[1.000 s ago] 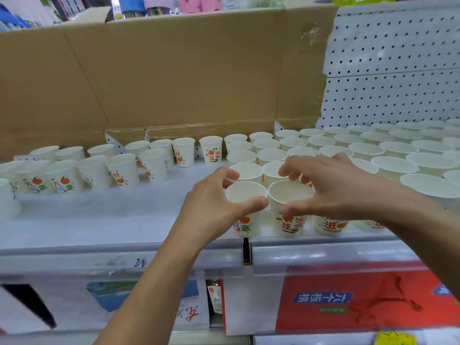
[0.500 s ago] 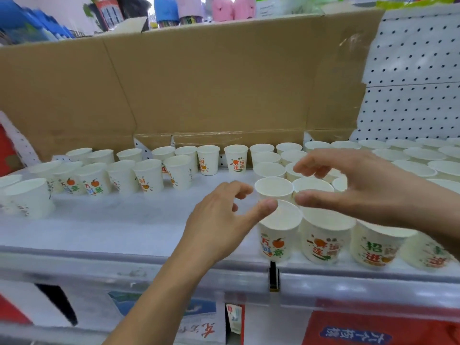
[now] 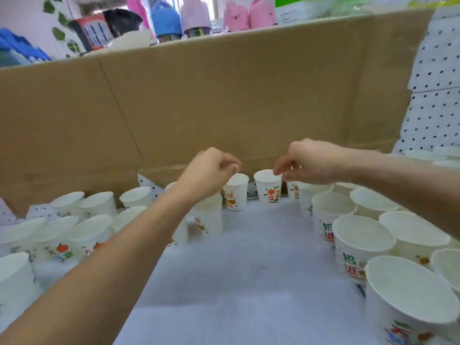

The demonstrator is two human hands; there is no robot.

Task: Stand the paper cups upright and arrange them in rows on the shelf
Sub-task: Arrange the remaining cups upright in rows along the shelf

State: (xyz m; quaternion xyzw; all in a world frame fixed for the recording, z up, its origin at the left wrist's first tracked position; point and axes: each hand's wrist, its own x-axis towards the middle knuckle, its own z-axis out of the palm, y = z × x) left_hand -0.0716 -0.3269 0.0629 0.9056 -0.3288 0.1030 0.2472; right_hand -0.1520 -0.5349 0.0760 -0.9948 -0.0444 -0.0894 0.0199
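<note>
**A:** Where are the hands?

**B:** Both are at the far edge of the shelf (image 3: 249,275), by the cardboard wall (image 3: 224,108). The left hand (image 3: 207,174) hovers, fingers curled, over one upright cup (image 3: 236,195). The right hand (image 3: 313,161) has its fingertips at the rim of the neighbouring cup (image 3: 268,189).

**A:** Are they gripping?

**B:** With the blur, I cannot tell for either hand.

**A:** Why those two cups?

**B:** They stand loose in the far line, between the ragged left cluster (image 3: 92,230) and the tight right rows (image 3: 363,235). I'd guess they go to the rows next. Reaching from above makes sense, since the crowded neighbours leave only the rims free.
</note>
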